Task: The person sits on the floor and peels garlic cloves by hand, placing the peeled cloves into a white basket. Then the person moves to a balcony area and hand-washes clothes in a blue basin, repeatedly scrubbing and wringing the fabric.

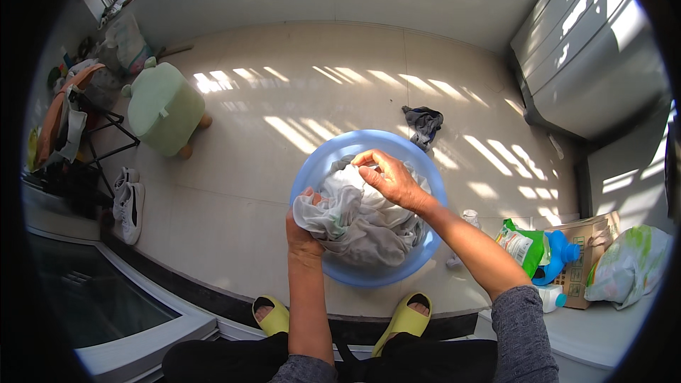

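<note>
A round blue plastic basin (307, 170) stands on the tiled floor before me, holding a heap of wet-looking white and grey cloth (375, 239). At the basin's left side my left hand (304, 231) is shut on a bunched part of the white cloth, which covers most of its fingers. My right hand (387, 177) is over the upper middle of the heap, palm turned left, thumb and fingers curled towards each other. Whether a bit of cloth lies between its fingertips cannot be told. A dark grey cloth (424, 123) lies on the floor beyond the basin.
A green padded stool (166, 103) and white shoes (130, 210) are at the left, near a black folding frame. At the right stand a green packet (524, 247), a blue bottle (558, 255), a cardboard box (577, 287) and a plastic bag (630, 266). My yellow slippers flank the basin's near side.
</note>
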`<action>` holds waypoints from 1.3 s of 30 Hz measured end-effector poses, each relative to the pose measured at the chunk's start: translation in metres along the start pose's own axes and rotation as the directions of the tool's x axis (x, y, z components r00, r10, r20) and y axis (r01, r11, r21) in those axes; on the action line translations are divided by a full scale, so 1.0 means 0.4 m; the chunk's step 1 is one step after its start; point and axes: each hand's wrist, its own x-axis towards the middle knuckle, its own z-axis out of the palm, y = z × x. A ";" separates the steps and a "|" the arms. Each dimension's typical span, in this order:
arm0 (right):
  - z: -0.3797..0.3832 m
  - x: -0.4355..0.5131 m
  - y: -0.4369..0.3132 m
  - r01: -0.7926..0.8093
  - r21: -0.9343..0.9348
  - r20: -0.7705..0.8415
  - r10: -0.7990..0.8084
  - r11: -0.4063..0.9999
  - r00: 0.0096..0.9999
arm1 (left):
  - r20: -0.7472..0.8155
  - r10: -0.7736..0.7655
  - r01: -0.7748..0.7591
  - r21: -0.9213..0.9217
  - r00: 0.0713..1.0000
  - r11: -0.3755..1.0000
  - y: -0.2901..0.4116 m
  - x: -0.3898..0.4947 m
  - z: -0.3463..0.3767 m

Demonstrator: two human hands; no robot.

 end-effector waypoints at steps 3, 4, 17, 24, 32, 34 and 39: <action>-0.116 -0.043 0.177 0.153 -0.445 0.119 -0.111 0.883 0.987 | 0.031 0.109 -0.110 0.040 0.994 0.993 0.059 0.003 -0.020; -0.114 -0.059 0.190 0.087 -0.495 0.116 -0.034 0.864 0.993 | 0.009 0.145 -0.145 0.053 0.989 0.988 0.073 -0.002 -0.022; -0.205 -0.111 -0.232 -0.029 0.461 -0.201 0.136 0.887 0.970 | 0.127 0.370 -0.093 0.990 0.920 -0.108 0.076 -0.011 0.037; -0.204 -0.070 -0.460 -0.090 0.284 -0.117 0.128 0.955 0.985 | 0.644 0.307 -0.688 0.724 0.700 0.050 -0.002 -0.058 0.317; -0.177 -0.038 -0.206 -0.210 -0.025 0.213 0.210 0.977 0.954 | 0.285 0.294 -0.408 0.583 0.912 0.703 -0.009 -0.033 0.217; -0.133 -0.069 -0.117 -0.092 -0.189 0.271 0.142 0.978 0.952 | 0.344 0.219 -0.365 0.449 0.913 0.816 -0.017 -0.019 0.210; -0.157 -0.097 0.053 -0.326 0.420 0.001 0.359 0.847 0.934 | 0.119 0.206 -0.221 0.134 0.971 0.966 -0.011 0.031 0.139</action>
